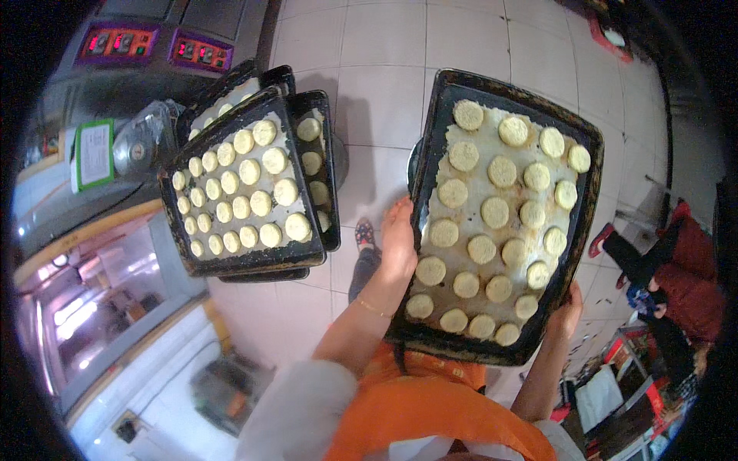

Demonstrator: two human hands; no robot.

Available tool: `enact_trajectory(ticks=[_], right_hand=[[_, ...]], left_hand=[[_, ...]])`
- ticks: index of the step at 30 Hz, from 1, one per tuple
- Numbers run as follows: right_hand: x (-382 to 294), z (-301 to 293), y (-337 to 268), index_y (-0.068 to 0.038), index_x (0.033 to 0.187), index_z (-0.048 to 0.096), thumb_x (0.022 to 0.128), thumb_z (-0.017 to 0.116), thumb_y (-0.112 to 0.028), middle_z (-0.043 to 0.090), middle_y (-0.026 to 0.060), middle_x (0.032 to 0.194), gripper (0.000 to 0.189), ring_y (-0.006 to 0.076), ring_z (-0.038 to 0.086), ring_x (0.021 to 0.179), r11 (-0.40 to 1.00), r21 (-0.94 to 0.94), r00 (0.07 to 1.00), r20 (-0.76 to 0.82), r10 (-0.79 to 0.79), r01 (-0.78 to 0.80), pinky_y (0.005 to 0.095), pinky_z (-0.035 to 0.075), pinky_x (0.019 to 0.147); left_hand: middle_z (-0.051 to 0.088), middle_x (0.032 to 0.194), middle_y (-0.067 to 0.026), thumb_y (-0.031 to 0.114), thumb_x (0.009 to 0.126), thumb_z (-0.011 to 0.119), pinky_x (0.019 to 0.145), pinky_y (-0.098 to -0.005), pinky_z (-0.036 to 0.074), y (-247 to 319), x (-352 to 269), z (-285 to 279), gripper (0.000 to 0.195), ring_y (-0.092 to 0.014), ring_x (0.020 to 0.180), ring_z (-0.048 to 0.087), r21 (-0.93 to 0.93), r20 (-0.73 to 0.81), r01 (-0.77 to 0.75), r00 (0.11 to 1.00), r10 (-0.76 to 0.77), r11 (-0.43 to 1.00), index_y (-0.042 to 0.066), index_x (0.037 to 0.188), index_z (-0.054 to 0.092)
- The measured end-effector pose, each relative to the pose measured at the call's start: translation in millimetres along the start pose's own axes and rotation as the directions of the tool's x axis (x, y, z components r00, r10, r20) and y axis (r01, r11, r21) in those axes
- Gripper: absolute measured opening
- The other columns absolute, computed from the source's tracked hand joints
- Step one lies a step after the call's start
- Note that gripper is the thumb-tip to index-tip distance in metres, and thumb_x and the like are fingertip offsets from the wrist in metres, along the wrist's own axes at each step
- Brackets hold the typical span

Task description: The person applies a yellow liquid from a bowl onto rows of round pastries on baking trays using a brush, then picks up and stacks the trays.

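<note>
A dark baking tray [589,167] lined with baking paper is held out in front of my orange apron. Pale round dough pieces [494,212] lie on its paper in rows. Along the tray's left long side, my left hand [399,239] grips the rim. My right hand [568,311] holds the opposite side near the lower right corner, its fingers partly hidden by the tray. To my left, a stack of similar trays [253,267] stands at uneven angles, its top tray bearing more dough rounds [229,182].
Beyond the stack are oven control panels [202,52] with lit red digits. A green-framed sheet [94,152] with writing stands near a plastic-wrapped object [141,138]. A person in dark red [689,271] is at the right, by cluttered red shelving [625,369]. Light tiles [380,104] cover the floor.
</note>
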State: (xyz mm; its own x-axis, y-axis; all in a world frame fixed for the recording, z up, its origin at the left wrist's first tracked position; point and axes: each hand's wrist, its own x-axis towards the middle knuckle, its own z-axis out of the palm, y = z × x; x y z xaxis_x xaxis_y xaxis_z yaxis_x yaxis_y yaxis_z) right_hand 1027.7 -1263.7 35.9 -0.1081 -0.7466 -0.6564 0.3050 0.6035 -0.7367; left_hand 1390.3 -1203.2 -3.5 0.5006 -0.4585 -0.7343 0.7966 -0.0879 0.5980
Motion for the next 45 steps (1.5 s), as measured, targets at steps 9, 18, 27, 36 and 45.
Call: enact_trajectory(ticks=[9, 18, 27, 36, 45], right_hand=[[-91, 147, 0, 0.003, 0.125, 0.046, 0.085, 0.057, -0.02, 0.052, 0.0117, 0.122, 0.048, 0.0222, 0.046, 0.115, 0.999, -0.034, 0.99, 0.138, -0.034, 0.039, 0.0357, 0.035, 0.099], [-141, 388, 128, 0.004, 0.122, 0.049, 0.085, 0.051, -0.01, 0.057, 0.0114, 0.116, 0.04, 0.0206, 0.053, 0.106, 0.971, -0.198, 0.839, 0.498, 0.217, -0.133, 0.0324, 0.04, 0.094], [-201, 497, 230, 0.0, 0.123, 0.052, 0.085, 0.056, -0.009, 0.06, 0.0022, 0.104, 0.039, 0.011, 0.054, 0.09, 0.903, -0.43, 0.662, 0.67, 0.338, -0.026, 0.0242, 0.041, 0.083], [-231, 335, 208, -0.002, 0.117, 0.055, 0.082, 0.057, -0.01, 0.059, 0.0086, 0.089, 0.037, 0.016, 0.058, 0.076, 0.432, -0.687, 0.798, 0.584, -0.152, 0.585, 0.0283, 0.048, 0.069], [-404, 58, 226, -0.004, 0.107, 0.061, 0.082, 0.05, -0.017, 0.063, 0.0186, 0.099, 0.031, 0.0323, 0.061, 0.088, 0.618, -0.786, 0.86, -0.3, -0.414, 0.023, 0.0388, 0.048, 0.081]], left_hand=[[0.062, 0.086, -0.0061, 0.019, 0.091, 0.045, 0.066, -0.028, 0.047, 178, -30, -93, 0.024, -0.017, 0.075, 0.057, -0.092, -0.002, -0.212, 0.977, 0.212, 0.973, 0.001, 0.098, 0.06], [0.062, 0.094, -0.0111, 0.016, 0.09, 0.048, 0.075, -0.033, 0.047, 375, -8, -308, 0.026, -0.022, 0.082, 0.058, -0.124, -0.383, -0.385, 0.869, 0.314, 0.915, -0.006, 0.1, 0.059], [0.059, 0.108, -0.0135, 0.023, 0.092, 0.048, 0.085, -0.0342, 0.044, 447, 86, -476, 0.036, -0.023, 0.094, 0.056, 0.138, -0.569, -0.367, 0.731, 0.377, 0.92, -0.007, 0.11, 0.054], [0.05, 0.121, -0.018, 0.024, 0.081, 0.063, 0.098, -0.0442, 0.036, 416, 64, -406, 0.049, -0.033, 0.115, 0.044, 0.913, 0.394, -0.019, 0.299, 0.869, -0.407, -0.001, 0.121, 0.048], [0.049, 0.12, -0.0187, 0.012, 0.089, 0.048, 0.098, -0.0401, 0.036, 234, -88, -205, 0.036, -0.031, 0.112, 0.047, 0.337, 0.94, -0.938, 0.332, 0.072, -0.081, -0.005, 0.122, 0.045]])
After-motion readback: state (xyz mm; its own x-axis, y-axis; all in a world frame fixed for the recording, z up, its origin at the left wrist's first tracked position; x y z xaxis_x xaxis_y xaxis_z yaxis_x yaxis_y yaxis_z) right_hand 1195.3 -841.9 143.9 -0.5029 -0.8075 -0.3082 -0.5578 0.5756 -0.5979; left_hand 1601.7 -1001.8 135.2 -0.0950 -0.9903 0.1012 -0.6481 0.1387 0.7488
